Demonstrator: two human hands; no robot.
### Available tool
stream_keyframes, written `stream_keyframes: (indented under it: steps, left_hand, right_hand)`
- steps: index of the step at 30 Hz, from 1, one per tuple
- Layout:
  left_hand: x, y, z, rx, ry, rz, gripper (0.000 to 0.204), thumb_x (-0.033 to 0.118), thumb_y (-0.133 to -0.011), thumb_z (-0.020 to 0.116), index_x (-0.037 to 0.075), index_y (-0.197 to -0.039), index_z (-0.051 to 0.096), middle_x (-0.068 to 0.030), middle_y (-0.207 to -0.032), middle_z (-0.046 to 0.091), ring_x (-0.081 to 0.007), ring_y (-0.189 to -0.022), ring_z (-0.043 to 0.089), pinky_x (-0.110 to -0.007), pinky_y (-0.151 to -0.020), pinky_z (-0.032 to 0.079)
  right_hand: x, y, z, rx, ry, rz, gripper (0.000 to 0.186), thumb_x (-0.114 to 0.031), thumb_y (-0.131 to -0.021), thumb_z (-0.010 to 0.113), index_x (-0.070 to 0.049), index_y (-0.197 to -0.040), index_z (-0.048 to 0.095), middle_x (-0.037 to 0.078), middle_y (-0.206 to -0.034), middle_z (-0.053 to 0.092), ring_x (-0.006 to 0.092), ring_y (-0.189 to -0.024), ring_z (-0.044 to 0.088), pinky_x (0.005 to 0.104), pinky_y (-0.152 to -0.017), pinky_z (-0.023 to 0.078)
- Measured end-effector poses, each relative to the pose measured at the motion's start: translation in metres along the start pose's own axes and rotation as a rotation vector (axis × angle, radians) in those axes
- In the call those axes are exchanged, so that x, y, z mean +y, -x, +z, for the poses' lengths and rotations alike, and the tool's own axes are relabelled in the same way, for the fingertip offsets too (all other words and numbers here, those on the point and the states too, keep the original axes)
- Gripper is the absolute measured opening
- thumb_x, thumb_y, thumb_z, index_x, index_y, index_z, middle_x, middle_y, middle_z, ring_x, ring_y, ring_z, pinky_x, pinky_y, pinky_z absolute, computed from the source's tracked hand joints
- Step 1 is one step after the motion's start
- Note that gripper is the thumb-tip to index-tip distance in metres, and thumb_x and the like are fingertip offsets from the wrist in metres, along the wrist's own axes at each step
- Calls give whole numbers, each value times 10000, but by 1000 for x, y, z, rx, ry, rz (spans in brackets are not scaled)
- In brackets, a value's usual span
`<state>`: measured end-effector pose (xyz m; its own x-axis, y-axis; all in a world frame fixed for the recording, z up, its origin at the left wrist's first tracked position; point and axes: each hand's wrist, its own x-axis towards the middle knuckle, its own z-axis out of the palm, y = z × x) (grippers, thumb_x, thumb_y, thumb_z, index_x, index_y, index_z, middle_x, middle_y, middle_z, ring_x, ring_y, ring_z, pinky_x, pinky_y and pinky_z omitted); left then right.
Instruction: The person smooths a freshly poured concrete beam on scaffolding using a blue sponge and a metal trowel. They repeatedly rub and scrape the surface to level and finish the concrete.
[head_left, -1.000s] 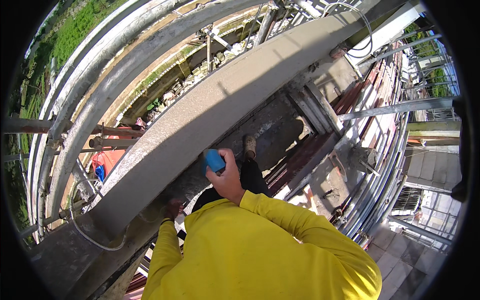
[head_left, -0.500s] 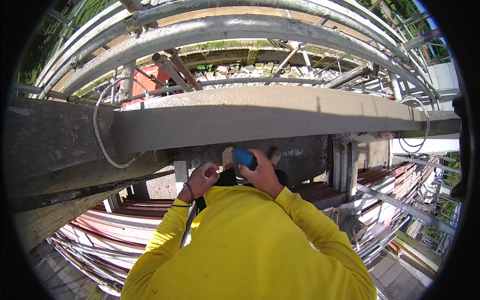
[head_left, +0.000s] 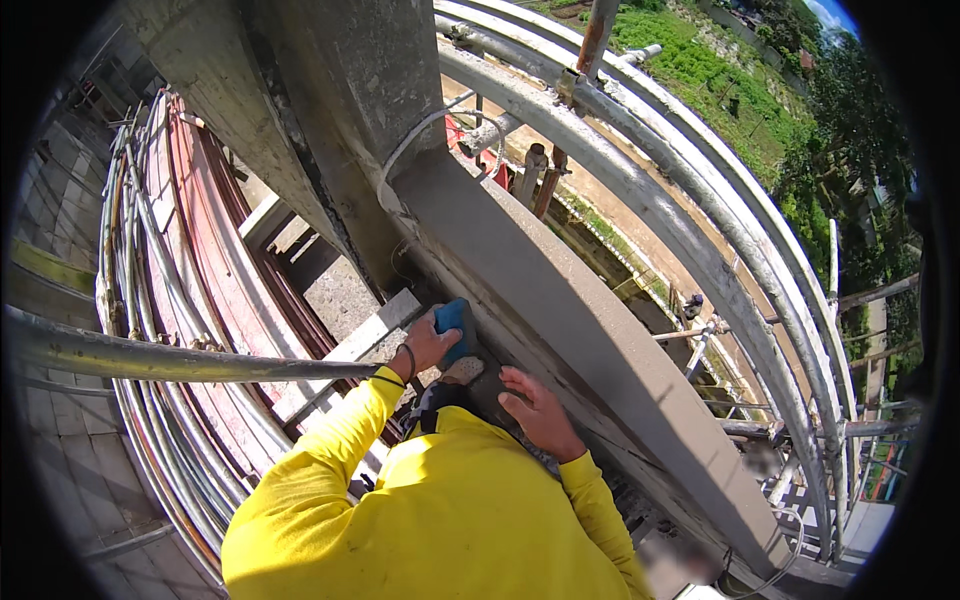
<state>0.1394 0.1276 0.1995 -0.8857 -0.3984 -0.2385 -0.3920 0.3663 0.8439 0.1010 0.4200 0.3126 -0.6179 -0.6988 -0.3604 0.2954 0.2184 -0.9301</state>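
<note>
My left hand [head_left: 424, 347] is closed around a soft-looking blue block, like a sponge [head_left: 453, 322], low in front of my body. Beside it, my right hand [head_left: 545, 415] is held out with fingers stretched and nothing in it. The smooth grey rendered beam [head_left: 570, 290] runs diagonally just beyond both hands, its top partly in sunlight. My fingers hide part of the blue block. A light-coloured shoe [head_left: 462, 371] shows below the block.
White-grey scaffold pipes [head_left: 690, 225] curve along the beam's outer side. A concrete column [head_left: 375, 70] stands at the beam's upper end, where a cable loop [head_left: 385, 185] hangs. At left, a dark pole [head_left: 180, 360] crosses towards my left wrist, over long reddish bars [head_left: 215, 260].
The blue block has passed from my right hand to my left. My right hand has opened. The view has turned, so the beam now slants and the column stands ahead.
</note>
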Motion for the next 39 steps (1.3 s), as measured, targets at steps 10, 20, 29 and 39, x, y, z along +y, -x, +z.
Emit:
stream_keyframes:
  steps: [10,20,29,39]
  left_hand:
    - [73,-73,17,838,132,-36,591,232,-874,759,-10,-1374,557,-270,-1223,676,-449,-1133,664,-459,-986,518]
    - [147,131,141,336,318,78,482,212,-916,724,36,-1325,540,-232,-1083,685,-372,-1003,706,-443,-909,543]
    - [184,138,163,233,68,12,577,263,-887,766,-6,-1321,499,-330,-1114,669,-531,-1042,657,-506,-906,540]
    - [222,103,25,-67,282,350,413,164,-951,704,21,-1307,551,-88,-1081,639,-165,-962,587,-335,-890,517]
  right_hand:
    - [168,173,-122,254,289,338,477,-315,-1026,656,2,-1379,611,123,-1260,697,215,-1156,657,376,-992,504]
    - [420,335,-209,365,881,21,238,-258,-994,608,-64,-1064,726,137,-1022,745,271,-941,729,434,-786,569]
    - [426,340,-182,481,43,578,208,-249,-958,624,-113,-1090,709,97,-1062,734,283,-1000,695,441,-818,567]
    - [420,328,-170,268,695,228,317,-180,-910,622,-97,-1211,674,77,-1117,712,212,-1156,662,385,-925,566]
